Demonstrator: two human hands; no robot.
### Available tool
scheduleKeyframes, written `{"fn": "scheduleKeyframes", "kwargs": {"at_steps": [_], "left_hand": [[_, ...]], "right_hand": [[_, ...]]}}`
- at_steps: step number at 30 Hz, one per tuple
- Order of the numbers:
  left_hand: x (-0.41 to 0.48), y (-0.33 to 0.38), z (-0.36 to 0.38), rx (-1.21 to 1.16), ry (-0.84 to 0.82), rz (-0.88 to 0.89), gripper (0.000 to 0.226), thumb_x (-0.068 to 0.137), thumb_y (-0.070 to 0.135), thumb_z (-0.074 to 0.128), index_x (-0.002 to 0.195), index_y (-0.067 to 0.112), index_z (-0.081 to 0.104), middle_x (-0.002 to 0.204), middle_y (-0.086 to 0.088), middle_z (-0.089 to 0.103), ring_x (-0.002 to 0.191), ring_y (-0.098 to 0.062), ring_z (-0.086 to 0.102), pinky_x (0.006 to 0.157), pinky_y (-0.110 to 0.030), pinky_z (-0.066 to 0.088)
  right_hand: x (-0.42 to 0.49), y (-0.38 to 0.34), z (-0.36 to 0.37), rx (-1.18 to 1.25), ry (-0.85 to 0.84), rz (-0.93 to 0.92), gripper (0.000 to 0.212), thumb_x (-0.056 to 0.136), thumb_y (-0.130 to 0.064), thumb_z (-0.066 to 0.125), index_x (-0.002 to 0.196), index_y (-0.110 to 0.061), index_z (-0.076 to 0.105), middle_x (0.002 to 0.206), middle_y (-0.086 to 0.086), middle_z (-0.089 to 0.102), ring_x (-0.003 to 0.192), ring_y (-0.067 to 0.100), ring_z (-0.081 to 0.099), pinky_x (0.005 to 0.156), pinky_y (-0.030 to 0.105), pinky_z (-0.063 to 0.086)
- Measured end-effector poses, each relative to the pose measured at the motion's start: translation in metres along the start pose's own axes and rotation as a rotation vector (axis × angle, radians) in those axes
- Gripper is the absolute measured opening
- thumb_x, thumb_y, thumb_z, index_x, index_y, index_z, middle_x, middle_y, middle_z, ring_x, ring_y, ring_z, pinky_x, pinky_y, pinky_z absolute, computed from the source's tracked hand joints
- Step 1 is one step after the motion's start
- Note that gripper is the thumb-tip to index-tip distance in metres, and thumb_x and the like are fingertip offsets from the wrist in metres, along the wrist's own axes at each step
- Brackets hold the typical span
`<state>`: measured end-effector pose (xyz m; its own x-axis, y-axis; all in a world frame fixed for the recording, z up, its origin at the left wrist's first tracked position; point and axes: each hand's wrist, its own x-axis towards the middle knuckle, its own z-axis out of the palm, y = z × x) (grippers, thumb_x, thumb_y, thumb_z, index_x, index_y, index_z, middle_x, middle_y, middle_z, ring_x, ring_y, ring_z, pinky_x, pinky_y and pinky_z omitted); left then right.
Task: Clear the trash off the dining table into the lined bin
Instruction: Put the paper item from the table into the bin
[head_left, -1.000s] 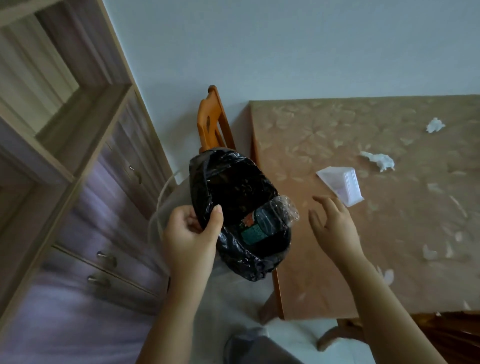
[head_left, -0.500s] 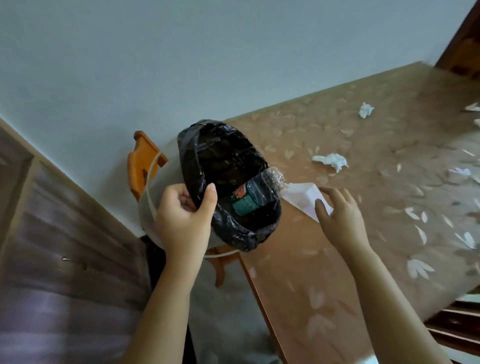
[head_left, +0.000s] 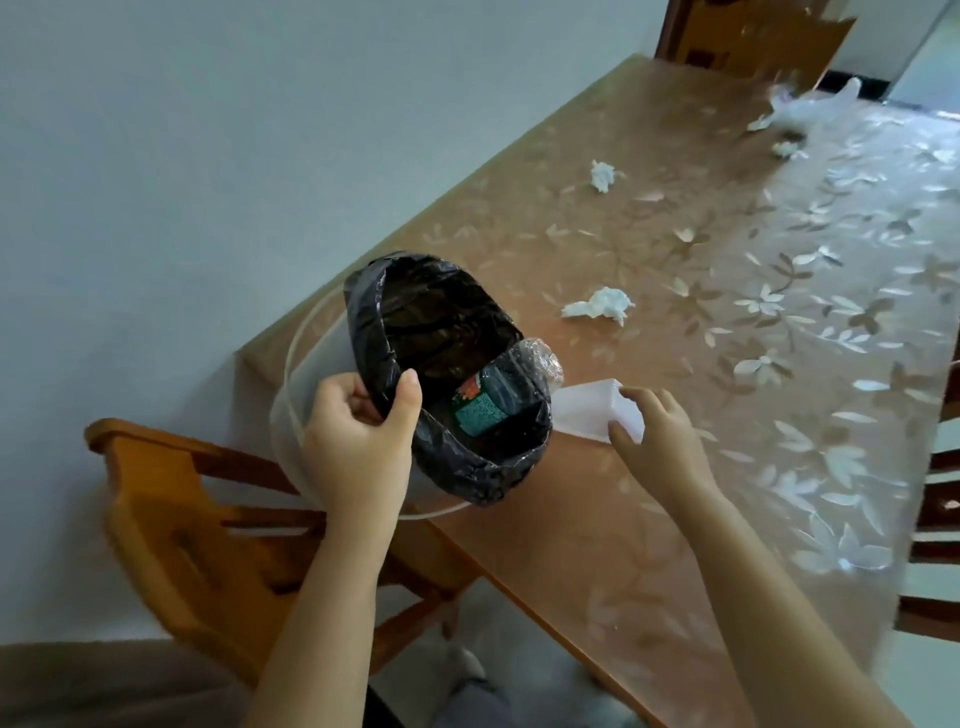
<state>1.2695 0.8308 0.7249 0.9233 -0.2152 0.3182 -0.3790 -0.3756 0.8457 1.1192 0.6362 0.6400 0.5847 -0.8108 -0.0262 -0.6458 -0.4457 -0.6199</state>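
My left hand (head_left: 358, 441) grips the rim of a white bin (head_left: 291, 415) lined with a black bag (head_left: 395, 322), held at the table's near corner. A crushed plastic bottle (head_left: 498, 389) with a green label lies inside the bag. My right hand (head_left: 657, 436) pinches a white stack of plastic cups (head_left: 587, 410) lying on the brown dining table (head_left: 623, 519) just right of the bin. Crumpled tissues lie farther along the table: one in the middle (head_left: 600, 305), one nearer the wall (head_left: 602, 175), and more at the far end (head_left: 787, 148).
An orange wooden chair (head_left: 197, 519) stands at the table's end under the bin. A clear plastic bag (head_left: 810, 106) lies at the far end of the table. Another dark chair (head_left: 935, 519) is at the right edge. A grey wall runs along the left.
My right hand has closed in on the white cup stack and now pinches it. The view swung right, showing more of the table. The bin stays in my left hand.
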Motion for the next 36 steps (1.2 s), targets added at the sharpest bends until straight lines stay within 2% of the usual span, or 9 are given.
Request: {"fn": "scheduleKeyframes", "kwargs": {"at_steps": [2,5,11,17,20,24,27,32,36], "left_hand": [[0.015,-0.007,0.005,-0.012,-0.043,0.009,0.031,0.079,0.034,0.064,0.072,0.007,0.053,0.060,-0.001,0.050,0.055,-0.020,0.049,0.052,-0.027,0.039],[0.030,-0.015,0.014,-0.020,-0.105,0.004,0.033,0.079,0.036,0.064,0.071,0.006,0.051,0.059,-0.001,0.048,0.054,-0.020,0.047,0.051,-0.028,0.037],[0.051,-0.017,0.033,-0.035,-0.190,-0.011,0.024,0.077,0.039,0.064,0.074,0.020,0.049,0.064,0.004,0.051,0.059,-0.014,0.050,0.054,-0.026,0.042],[0.068,-0.013,0.048,-0.005,-0.200,0.001,0.024,0.076,0.037,0.066,0.069,0.032,0.044,0.065,0.008,0.051,0.059,-0.009,0.050,0.053,-0.023,0.041],[0.079,-0.013,0.055,0.003,-0.196,-0.004,0.023,0.077,0.037,0.066,0.069,0.032,0.045,0.065,0.008,0.052,0.059,-0.008,0.050,0.053,-0.023,0.042],[0.086,-0.017,0.059,0.006,-0.194,-0.001,0.023,0.077,0.038,0.065,0.069,0.033,0.044,0.065,0.009,0.051,0.058,-0.007,0.049,0.052,-0.020,0.040],[0.091,-0.017,0.061,0.021,-0.195,-0.001,0.023,0.077,0.041,0.064,0.069,0.033,0.044,0.065,0.010,0.051,0.056,-0.004,0.048,0.050,-0.012,0.037],[0.095,-0.014,0.061,0.033,-0.206,0.005,0.023,0.078,0.037,0.065,0.069,0.028,0.046,0.063,0.008,0.050,0.056,-0.006,0.047,0.050,-0.019,0.035],[0.096,-0.012,0.059,0.013,-0.224,0.036,0.024,0.078,0.036,0.065,0.075,0.016,0.052,0.064,0.005,0.051,0.057,-0.009,0.049,0.049,-0.021,0.037]], "right_hand": [[0.001,-0.007,0.013,-0.012,-0.013,0.035,0.044,0.082,-0.016,0.058,0.124,-0.013,0.046,0.124,0.012,0.050,0.112,0.032,0.046,0.080,0.038,0.042],[0.004,-0.007,0.025,-0.016,-0.012,0.077,0.048,0.081,-0.014,0.060,0.126,-0.013,0.044,0.126,0.011,0.048,0.111,0.030,0.046,0.076,0.034,0.041],[0.032,0.011,0.024,-0.060,-0.023,0.132,0.052,0.080,-0.015,0.062,0.128,-0.017,0.043,0.127,0.013,0.047,0.115,0.032,0.042,0.087,0.044,0.044],[0.059,0.028,0.031,-0.069,-0.122,0.166,0.056,0.079,-0.015,0.062,0.131,-0.020,0.040,0.131,0.008,0.046,0.120,0.028,0.039,0.091,0.042,0.041],[0.065,0.034,0.037,-0.043,-0.133,0.187,0.057,0.078,-0.015,0.063,0.129,-0.021,0.040,0.128,0.007,0.047,0.115,0.028,0.044,0.089,0.043,0.044],[0.069,0.036,0.042,-0.018,-0.090,0.219,0.053,0.074,-0.020,0.068,0.122,-0.020,0.046,0.122,0.005,0.048,0.108,0.027,0.049,0.077,0.036,0.043],[0.068,0.034,0.044,0.047,0.011,0.260,0.049,0.072,-0.023,0.071,0.115,-0.016,0.049,0.114,0.006,0.047,0.099,0.024,0.052,0.072,0.030,0.038],[0.074,0.021,0.032,0.209,0.209,0.297,0.051,0.070,-0.024,0.073,0.112,-0.013,0.047,0.112,0.008,0.047,0.089,0.018,0.048,0.077,0.031,0.040],[0.080,0.001,0.013,0.337,0.312,0.227,0.053,0.071,-0.024,0.073,0.114,-0.014,0.045,0.113,0.004,0.047,0.091,0.014,0.049,0.079,0.027,0.040]]}}
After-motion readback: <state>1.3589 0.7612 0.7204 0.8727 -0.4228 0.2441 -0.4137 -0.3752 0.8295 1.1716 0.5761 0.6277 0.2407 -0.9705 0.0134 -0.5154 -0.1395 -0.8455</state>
